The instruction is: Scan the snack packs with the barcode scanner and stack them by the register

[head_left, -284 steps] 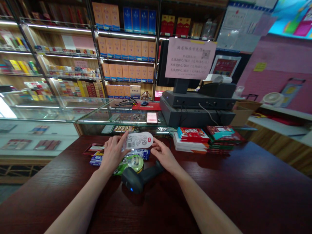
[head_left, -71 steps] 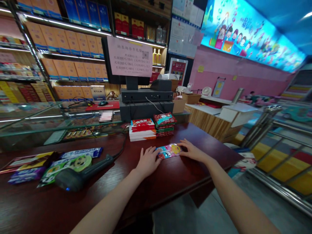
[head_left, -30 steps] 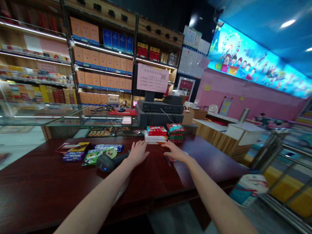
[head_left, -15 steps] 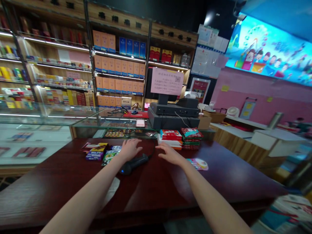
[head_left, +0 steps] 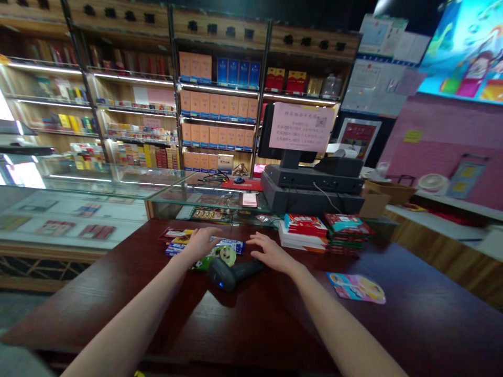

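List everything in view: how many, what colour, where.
Shiny wooden tabletop: one, reddish brown, foreground
Pistol-shaped plastic scanner: one, black, tabletop centre
Rounded panda packet: one, green, behind scanner
Shiny flat packets: several, blue, yellow, red, tabletop left
Round-ended flat pack: one, pink and blue, tabletop right
Rectangular packet stacks: two, red-white and red-green, tabletop back
Glass display counter: one, clear, beyond tabletop
Boxy till: one, black, behind stacks
Rectangular paper notice: one, pink, above till
Tall shelf boxes: many, orange, blue, red, back wall
Left hand: one, bare, over packets
Right hand: one, bare, near scanner
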`<state>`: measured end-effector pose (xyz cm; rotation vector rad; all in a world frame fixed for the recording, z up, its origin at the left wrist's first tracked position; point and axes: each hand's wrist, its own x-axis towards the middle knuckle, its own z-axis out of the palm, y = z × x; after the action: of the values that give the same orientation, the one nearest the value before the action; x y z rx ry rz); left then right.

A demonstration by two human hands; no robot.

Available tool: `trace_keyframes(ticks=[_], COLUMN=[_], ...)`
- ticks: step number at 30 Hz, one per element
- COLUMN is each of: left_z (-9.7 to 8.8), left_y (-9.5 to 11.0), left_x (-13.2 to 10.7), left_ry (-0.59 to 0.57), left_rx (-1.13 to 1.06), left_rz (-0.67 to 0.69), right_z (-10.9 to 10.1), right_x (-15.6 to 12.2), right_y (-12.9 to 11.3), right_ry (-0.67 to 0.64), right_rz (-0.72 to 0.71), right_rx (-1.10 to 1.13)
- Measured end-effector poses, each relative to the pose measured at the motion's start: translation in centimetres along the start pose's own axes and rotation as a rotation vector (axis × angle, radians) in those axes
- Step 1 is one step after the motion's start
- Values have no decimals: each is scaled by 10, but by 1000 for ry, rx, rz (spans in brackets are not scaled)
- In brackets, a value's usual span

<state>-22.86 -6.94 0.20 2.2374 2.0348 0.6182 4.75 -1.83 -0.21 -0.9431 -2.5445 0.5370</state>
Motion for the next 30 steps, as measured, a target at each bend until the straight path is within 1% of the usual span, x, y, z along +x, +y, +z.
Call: trace_keyframes(ticks=[5,12,14,19,23,30], left_z=[2,-1,0,10,16,17], left_y=[-19,-29,-30,-31,-29,-21], left_x=[-2,-10,-13,-19,-19,-19], left_ry=[-50,-88,-87,-38,-49,-48], left_rx=[-25,-126,-137,-117,-129,-166], left_rz=[72,145,144,120,98,173], right_z=[15,29,33,40,42,44], right_x=[20,39,42,48,53,55], right_y=[-6,-12,-13,-14,-14,-11], right_ry=[-30,-97,-114,-160,-177,-191], right_rz=[-41,-54,-50,-35,-36,-47], right_rx=[5,29,31,36,22,54])
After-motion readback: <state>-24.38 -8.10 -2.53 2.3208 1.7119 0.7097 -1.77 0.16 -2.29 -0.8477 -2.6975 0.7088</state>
